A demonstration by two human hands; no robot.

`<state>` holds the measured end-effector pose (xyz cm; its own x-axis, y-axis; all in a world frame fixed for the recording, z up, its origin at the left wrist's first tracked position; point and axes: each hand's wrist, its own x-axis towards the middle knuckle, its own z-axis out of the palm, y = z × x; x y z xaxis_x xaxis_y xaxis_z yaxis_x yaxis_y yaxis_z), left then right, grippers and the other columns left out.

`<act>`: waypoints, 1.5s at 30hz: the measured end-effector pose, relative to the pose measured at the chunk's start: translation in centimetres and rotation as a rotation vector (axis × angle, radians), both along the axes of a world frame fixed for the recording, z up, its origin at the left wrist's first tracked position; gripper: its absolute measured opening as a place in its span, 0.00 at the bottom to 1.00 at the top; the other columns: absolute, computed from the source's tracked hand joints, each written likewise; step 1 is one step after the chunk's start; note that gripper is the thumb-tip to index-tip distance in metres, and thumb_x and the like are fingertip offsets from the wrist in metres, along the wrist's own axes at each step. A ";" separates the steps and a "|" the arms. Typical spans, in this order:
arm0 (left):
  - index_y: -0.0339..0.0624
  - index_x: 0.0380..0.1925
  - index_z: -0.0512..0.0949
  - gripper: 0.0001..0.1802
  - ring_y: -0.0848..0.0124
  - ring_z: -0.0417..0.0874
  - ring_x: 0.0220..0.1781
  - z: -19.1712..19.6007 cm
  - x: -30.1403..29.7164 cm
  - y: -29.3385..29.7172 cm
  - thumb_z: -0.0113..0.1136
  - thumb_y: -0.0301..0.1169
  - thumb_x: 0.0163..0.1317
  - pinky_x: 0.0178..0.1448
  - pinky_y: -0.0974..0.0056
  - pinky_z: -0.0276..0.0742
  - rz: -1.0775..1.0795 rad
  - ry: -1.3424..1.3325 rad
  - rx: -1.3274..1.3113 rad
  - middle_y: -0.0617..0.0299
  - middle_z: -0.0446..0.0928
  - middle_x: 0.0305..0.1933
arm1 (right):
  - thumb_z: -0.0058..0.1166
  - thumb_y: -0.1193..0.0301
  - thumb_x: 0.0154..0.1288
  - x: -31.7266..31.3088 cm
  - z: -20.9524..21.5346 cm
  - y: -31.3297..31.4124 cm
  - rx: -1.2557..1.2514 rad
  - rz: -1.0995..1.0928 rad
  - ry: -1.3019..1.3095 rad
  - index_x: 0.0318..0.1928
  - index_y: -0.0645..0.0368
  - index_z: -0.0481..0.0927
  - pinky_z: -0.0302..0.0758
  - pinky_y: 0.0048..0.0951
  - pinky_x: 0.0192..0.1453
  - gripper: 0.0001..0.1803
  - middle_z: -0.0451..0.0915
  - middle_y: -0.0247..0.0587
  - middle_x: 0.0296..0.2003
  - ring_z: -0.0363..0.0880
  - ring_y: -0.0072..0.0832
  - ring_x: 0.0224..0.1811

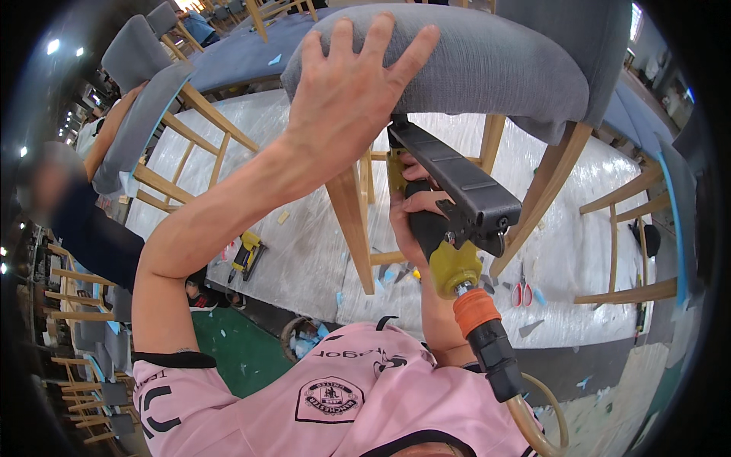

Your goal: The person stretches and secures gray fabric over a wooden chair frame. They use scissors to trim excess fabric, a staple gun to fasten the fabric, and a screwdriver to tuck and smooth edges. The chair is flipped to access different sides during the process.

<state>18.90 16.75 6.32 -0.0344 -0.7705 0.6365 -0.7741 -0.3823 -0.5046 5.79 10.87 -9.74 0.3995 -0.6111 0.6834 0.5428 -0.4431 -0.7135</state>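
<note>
My left hand (346, 87) lies with fingers spread on the grey upholstered seat of a wooden-legged chair (487, 65). Beneath that seat, my right hand (415, 209) is wrapped round the grip of a yellow and black pneumatic staple gun (457, 171). Its nose points up at the seat's underside near its front edge; whether it touches is hard to tell. An orange and black coupling (480, 324) joins the tool to a tan air hose (525, 419). Part of my right hand is hidden behind the tool.
A second yellow staple gun (247, 255) and red-handled scissors (522, 293) lie on the plastic-covered table (304, 251). A basket (289, 339) holds blue scraps below its edge. Chairs stand left (156, 145) and right (670, 228). At the left, another person's arm (114, 133) touches a chair.
</note>
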 end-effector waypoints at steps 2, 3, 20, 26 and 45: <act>0.63 0.80 0.56 0.64 0.46 0.72 0.69 0.6 0.1 0.3 0.85 0.37 0.43 0.69 0.45 0.70 -0.008 -0.008 0.047 0.51 0.66 0.73 | 0.56 0.72 0.70 0.2 -0.6 -0.3 -0.086 -0.089 0.043 0.56 0.68 0.76 0.83 0.25 0.45 0.17 0.82 0.43 0.44 0.84 0.25 0.40; 0.62 0.80 0.56 0.64 0.46 0.72 0.69 1.2 0.2 0.9 0.84 0.38 0.44 0.71 0.45 0.70 -0.019 -0.018 0.087 0.50 0.66 0.74 | 0.57 0.73 0.68 0.3 -0.6 -0.4 -0.092 -0.094 0.050 0.54 0.66 0.77 0.83 0.25 0.46 0.16 0.82 0.43 0.45 0.84 0.26 0.42; 0.61 0.76 0.64 0.59 0.49 0.75 0.69 1.2 1.0 2.2 0.84 0.35 0.40 0.71 0.46 0.73 -0.202 0.135 -0.016 0.53 0.70 0.71 | 0.62 0.81 0.60 -1.7 2.4 1.3 -0.207 -0.132 0.050 0.48 0.58 0.78 0.78 0.28 0.52 0.16 0.81 0.42 0.49 0.80 0.27 0.49; 0.62 0.76 0.64 0.61 0.51 0.76 0.68 0.7 0.8 2.0 0.85 0.30 0.37 0.71 0.47 0.73 -0.145 0.130 -0.048 0.54 0.70 0.71 | 0.65 0.78 0.65 0.2 0.0 0.8 -0.220 -0.047 0.025 0.57 0.66 0.78 0.78 0.28 0.60 0.20 0.82 0.42 0.52 0.81 0.26 0.52; 0.43 0.75 0.61 0.52 0.44 0.68 0.71 1.4 0.8 3.3 0.76 0.31 0.50 0.71 0.45 0.68 -0.095 0.304 -0.009 0.40 0.65 0.70 | 0.63 0.88 0.57 -1.2 3.2 2.0 -0.211 -0.074 0.031 0.36 0.52 0.74 0.79 0.47 0.65 0.16 0.78 0.47 0.49 0.82 0.46 0.59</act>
